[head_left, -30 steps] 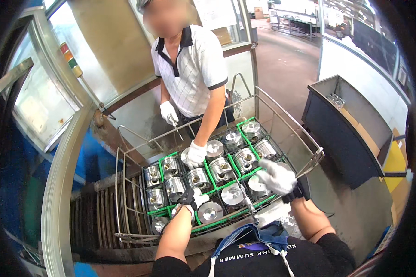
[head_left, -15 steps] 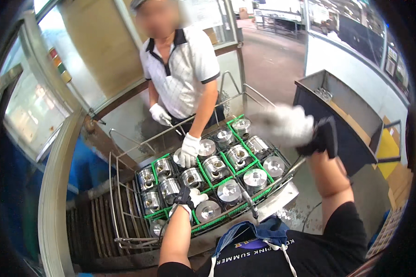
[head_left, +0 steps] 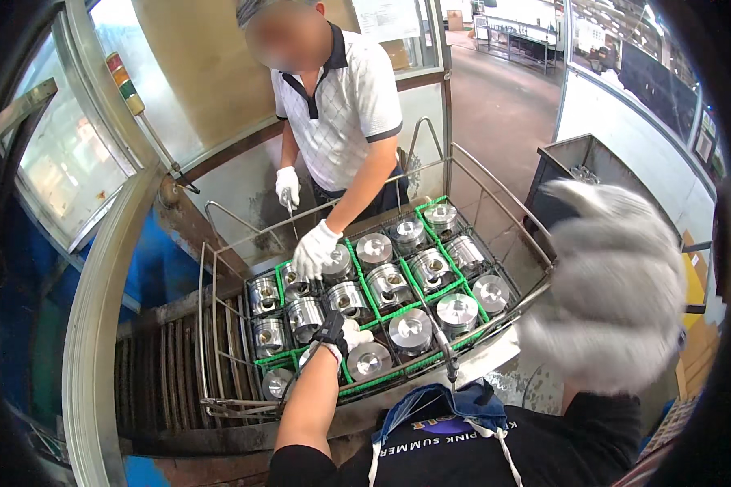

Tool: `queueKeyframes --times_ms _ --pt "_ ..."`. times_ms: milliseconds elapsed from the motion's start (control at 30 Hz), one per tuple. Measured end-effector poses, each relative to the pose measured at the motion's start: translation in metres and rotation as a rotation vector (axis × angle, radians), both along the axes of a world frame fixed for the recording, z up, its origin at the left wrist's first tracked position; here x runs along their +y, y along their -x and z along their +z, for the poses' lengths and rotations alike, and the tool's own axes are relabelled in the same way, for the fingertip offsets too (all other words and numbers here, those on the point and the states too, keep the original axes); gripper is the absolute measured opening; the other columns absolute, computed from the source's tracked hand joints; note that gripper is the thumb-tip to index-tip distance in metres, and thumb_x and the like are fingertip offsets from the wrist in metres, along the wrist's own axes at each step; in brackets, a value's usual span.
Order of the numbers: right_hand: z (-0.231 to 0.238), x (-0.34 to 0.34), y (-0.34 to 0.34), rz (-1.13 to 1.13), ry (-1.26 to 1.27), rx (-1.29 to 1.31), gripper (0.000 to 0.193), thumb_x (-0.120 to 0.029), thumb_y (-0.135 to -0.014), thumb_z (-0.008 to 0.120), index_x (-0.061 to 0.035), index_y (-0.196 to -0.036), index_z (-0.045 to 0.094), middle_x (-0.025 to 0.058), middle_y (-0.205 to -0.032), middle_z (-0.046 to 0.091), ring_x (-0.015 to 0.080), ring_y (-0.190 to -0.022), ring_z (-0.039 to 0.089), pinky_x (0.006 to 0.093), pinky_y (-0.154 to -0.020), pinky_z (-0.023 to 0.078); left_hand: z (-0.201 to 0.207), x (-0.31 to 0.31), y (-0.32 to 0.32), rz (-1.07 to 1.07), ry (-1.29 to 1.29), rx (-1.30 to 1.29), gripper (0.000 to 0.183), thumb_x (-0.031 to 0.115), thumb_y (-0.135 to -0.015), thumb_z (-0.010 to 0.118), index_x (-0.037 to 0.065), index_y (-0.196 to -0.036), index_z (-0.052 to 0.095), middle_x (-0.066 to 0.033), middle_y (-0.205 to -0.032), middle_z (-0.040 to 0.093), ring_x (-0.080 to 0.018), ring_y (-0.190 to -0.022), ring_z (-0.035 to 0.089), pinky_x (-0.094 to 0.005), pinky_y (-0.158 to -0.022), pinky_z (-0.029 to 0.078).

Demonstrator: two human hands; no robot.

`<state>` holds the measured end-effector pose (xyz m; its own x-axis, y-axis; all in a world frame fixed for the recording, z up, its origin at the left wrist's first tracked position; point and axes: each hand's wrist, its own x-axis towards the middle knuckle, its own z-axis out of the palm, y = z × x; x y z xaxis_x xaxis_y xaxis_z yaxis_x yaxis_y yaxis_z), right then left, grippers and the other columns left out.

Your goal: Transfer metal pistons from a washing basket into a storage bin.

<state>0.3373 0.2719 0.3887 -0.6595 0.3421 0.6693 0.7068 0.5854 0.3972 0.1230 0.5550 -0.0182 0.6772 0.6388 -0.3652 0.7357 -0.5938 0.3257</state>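
Note:
Metal pistons (head_left: 410, 331) stand in rows in a wire basket (head_left: 219, 341) with green-wrapped dividers. Some show their flat crowns, others their sides with a round pin hole. My left hand (head_left: 352, 336), in a white glove with a black strap at the wrist, rests low among the front pistons, next to a flat-topped one (head_left: 369, 361). Its visible fingers lie apart; the rest are hidden behind the wrist. Raised close to the camera on the right, my gloved right hand (head_left: 613, 284) is smeared by motion, so its fingers cannot be read.
Across the basket, a person (head_left: 341, 105) in white gloves reaches one hand (head_left: 317, 250) onto the pistons and holds a thin rod in the other (head_left: 287, 188). A dark bar (head_left: 440, 337) crosses the basket's front edge. Rollers (head_left: 166, 390) lie left; a dark bin (head_left: 585, 154) stands right.
My right hand has come nearer the camera, toward the right. My left hand stays among the front pistons. The other person's reaching hand has shifted slightly left over the pistons.

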Motion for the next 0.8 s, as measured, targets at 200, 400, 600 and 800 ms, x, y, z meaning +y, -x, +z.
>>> queueKeyframes --times_ms 200,400,600,800 --pt "0.015 -0.035 0.024 0.053 0.012 -0.033 0.037 -0.031 -0.076 0.074 -0.0206 -0.111 0.069 0.0062 -0.104 0.057 0.0268 -0.102 0.058 0.0541 -0.095 0.051 -0.007 0.010 -0.009 -0.063 0.008 -0.042 0.064 0.064 -0.074 0.059 0.002 -0.082 0.075 -0.0232 -0.077 0.068 -0.0351 -0.071 0.066 -0.0455 -0.066 0.049" --pt "0.023 -0.034 0.025 0.046 -0.010 -0.045 0.034 -0.027 -0.073 0.076 -0.0191 -0.106 0.071 0.0061 -0.100 0.060 0.0269 -0.097 0.060 0.0522 -0.093 0.052 -0.009 0.011 -0.011 -0.094 -0.072 -0.021 0.064 0.064 -0.072 0.060 0.002 -0.079 0.074 -0.0213 -0.074 0.068 -0.0336 -0.071 0.067 -0.0445 -0.066 0.050" --pt "0.029 -0.028 0.020 0.014 -0.041 -0.048 0.031 -0.022 -0.070 0.077 -0.0175 -0.101 0.073 0.0060 -0.096 0.063 0.0271 -0.093 0.063 0.0502 -0.090 0.053 -0.008 0.011 -0.011 -0.123 -0.064 0.032 0.064 0.064 -0.073 0.061 0.002 -0.083 0.074 -0.0206 -0.084 0.070 -0.0334 -0.080 0.067 -0.0437 -0.074 0.050" --pt "0.036 -0.038 0.023 -0.038 -0.077 -0.042 0.028 -0.017 -0.067 0.078 -0.0159 -0.095 0.074 0.0058 -0.092 0.067 0.0272 -0.088 0.065 0.0483 -0.088 0.054 0.025 -0.005 -0.008 -0.168 -0.092 0.053 0.064 0.063 -0.075 0.056 0.004 -0.086 0.075 -0.0226 -0.086 0.070 -0.0369 -0.081 0.066 -0.0451 -0.076 0.050"
